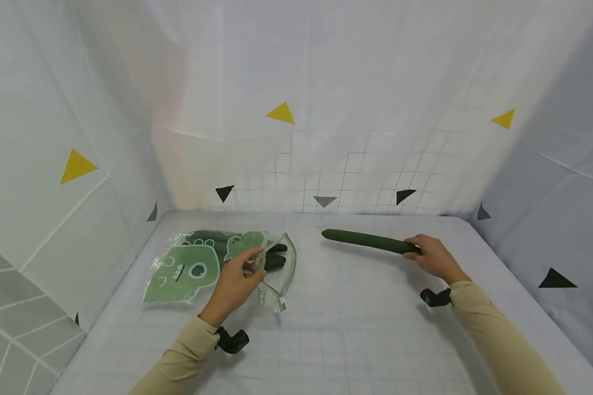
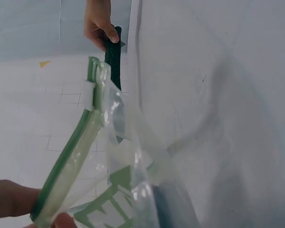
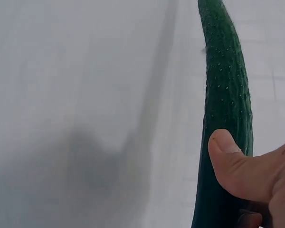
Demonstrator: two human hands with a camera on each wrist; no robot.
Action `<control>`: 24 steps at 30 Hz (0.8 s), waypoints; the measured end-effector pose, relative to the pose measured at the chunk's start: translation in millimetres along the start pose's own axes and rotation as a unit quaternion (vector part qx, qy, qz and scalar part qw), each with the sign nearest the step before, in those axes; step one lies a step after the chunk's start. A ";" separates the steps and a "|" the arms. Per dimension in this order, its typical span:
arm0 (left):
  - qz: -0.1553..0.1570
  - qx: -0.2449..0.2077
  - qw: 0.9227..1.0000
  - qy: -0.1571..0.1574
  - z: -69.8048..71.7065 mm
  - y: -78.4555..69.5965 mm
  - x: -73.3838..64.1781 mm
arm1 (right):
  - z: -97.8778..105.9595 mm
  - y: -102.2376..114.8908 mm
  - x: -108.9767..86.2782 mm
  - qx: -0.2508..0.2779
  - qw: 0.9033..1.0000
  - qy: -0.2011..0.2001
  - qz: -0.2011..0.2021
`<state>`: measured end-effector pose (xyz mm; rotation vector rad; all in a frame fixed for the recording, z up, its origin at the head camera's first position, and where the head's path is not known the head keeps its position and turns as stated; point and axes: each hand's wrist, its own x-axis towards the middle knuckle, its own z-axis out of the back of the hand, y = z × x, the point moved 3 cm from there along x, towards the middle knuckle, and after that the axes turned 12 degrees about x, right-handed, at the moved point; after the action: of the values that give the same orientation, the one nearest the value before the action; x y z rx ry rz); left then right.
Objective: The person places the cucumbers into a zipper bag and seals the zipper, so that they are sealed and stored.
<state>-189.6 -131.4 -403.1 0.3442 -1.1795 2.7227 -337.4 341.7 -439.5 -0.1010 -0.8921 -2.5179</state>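
My right hand point(image 1: 435, 258) grips one end of a long green cucumber point(image 1: 365, 240), which points left above the table. The right wrist view shows my thumb laid along the bumpy skin of this cucumber point(image 3: 225, 90). My left hand point(image 1: 237, 285) pinches the edge of a clear zip bag point(image 1: 178, 280) printed with green cartoon figures. Its mouth gapes towards the right. Cucumbers point(image 1: 275, 261) lie inside, their ends showing at the opening and the rest partly behind the print. A white slider point(image 2: 88, 95) sits on the bag's green zip strip point(image 2: 69, 147) in the left wrist view.
The white table point(image 1: 346, 340) has a faint grid and rounded far corners. White sheets hang around it, with a back sheet point(image 1: 375, 82) bearing yellow and black triangles. A dark wrist mount point(image 1: 233, 341) is on my left wrist and another mount point(image 1: 435, 298) on my right.
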 end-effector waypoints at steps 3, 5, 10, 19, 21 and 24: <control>0.002 0.001 1.000 -0.003 -1.4 -0.2 -0.8 | -4.0 9.6 -1.2 0.010 1.000 -0.001 0.010; 0.005 0.001 1.000 -0.007 -2.3 -0.1 -1.1 | -6.8 15.8 -2.2 0.015 1.000 0.000 0.020; 0.009 -0.008 1.000 -0.015 -3.5 0.0 -1.4 | -13.1 32.2 -3.9 0.026 0.999 -0.001 0.035; 0.013 -0.036 0.999 -0.023 -6.8 0.3 -3.8 | -22.7 60.5 -6.4 0.037 0.998 0.005 0.046; 0.014 -0.039 0.999 -0.024 -8.1 0.0 -4.5 | -25.3 64.9 -6.8 0.038 0.998 0.009 0.050; 0.013 -0.042 0.999 -0.025 -9.4 -1.1 -4.9 | -30.5 70.2 -7.2 0.044 0.997 0.012 0.061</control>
<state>-186.0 -124.0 -410.0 0.3895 -1.3156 2.6906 -296.9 278.1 -424.4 -0.0926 -0.9556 -2.3596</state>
